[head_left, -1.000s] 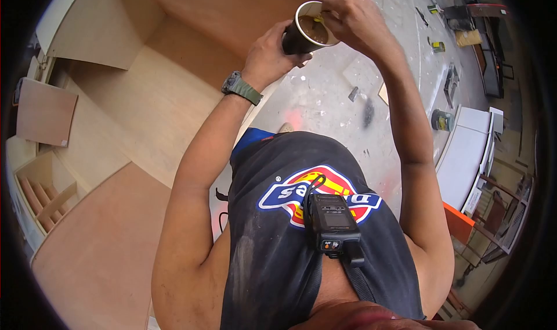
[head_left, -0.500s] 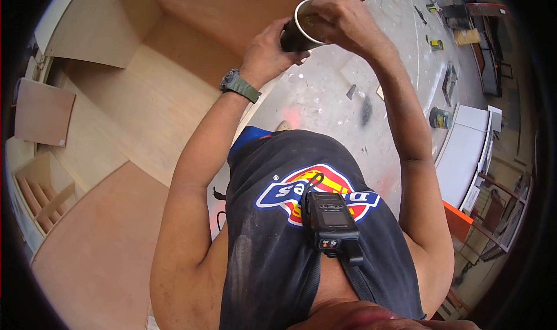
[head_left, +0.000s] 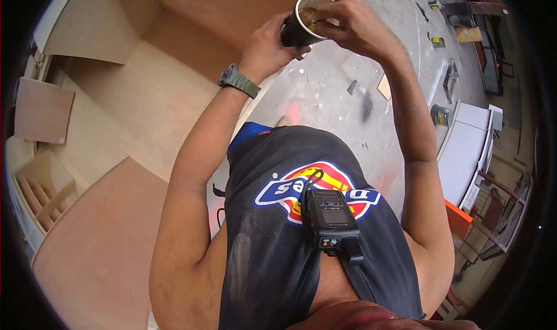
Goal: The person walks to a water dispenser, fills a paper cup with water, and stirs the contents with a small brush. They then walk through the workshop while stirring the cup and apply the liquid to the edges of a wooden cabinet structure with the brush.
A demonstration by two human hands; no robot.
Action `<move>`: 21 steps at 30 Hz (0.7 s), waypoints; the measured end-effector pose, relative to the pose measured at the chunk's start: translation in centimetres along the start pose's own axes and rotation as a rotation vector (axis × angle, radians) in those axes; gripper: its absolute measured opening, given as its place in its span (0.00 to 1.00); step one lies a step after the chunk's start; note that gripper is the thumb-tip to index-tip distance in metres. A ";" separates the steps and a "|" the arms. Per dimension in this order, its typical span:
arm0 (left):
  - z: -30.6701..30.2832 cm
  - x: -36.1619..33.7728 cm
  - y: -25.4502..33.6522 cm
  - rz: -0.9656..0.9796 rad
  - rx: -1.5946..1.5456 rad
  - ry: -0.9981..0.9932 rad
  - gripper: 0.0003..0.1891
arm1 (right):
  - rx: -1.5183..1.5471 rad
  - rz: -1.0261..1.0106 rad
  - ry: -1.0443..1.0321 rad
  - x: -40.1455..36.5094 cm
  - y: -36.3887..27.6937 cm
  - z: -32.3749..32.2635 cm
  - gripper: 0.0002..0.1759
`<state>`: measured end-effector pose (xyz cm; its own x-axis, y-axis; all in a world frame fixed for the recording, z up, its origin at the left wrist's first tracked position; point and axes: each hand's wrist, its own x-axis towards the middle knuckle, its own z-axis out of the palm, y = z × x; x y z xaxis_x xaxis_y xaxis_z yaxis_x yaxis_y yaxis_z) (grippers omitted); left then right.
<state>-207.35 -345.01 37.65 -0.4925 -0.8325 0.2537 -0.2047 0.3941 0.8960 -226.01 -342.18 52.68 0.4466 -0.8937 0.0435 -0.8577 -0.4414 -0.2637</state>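
Observation:
My left hand [head_left: 268,50], with a green-strapped watch [head_left: 239,81] on the wrist, is wrapped round a dark paper cup [head_left: 295,35] with a white rim. The cup is tilted so its mouth faces me, and something brown with a yellowish patch shows inside. At the rim, my right hand [head_left: 355,25] reaches its bent fingers into the cup's mouth. Those fingers look pinched together, but what they hold, if anything, is hidden.
Large wooden panels [head_left: 110,115] form a box-like piece on the left. The stained grey floor [head_left: 325,92] has small scraps on it. A jar [head_left: 441,116] stands near a white-topped unit [head_left: 467,135] on the right. A black device [head_left: 333,214] hangs on my chest.
My right hand has shifted slightly right and its fingers have drawn back a little, so more of the cup's brown contents shows. My left hand and the cup are nearly still.

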 end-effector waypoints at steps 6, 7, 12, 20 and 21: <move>0.0 0.2 0.1 -0.079 0.000 -0.037 0.42 | -0.097 0.033 0.102 0.7 0.2 0.2 0.08; 0.1 0.2 0.0 -0.060 0.001 -0.032 0.42 | -0.067 -0.021 0.142 0.8 0.2 0.5 0.08; 0.1 0.0 -0.1 0.005 -0.004 0.018 0.42 | -0.039 -0.083 0.094 0.4 0.1 0.3 0.07; 0.3 0.1 -0.4 0.003 0.021 0.014 0.41 | -0.003 -0.053 0.075 1.0 0.2 0.6 0.07; 0.3 0.0 -0.4 0.015 0.025 0.020 0.41 | 0.070 -0.054 0.056 0.9 0.1 0.6 0.07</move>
<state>-207.48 -345.07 37.17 -0.4788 -0.8339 0.2746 -0.2186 0.4162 0.8826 -225.51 -343.00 52.09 0.4748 -0.8728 0.1129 -0.8120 -0.4839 -0.3264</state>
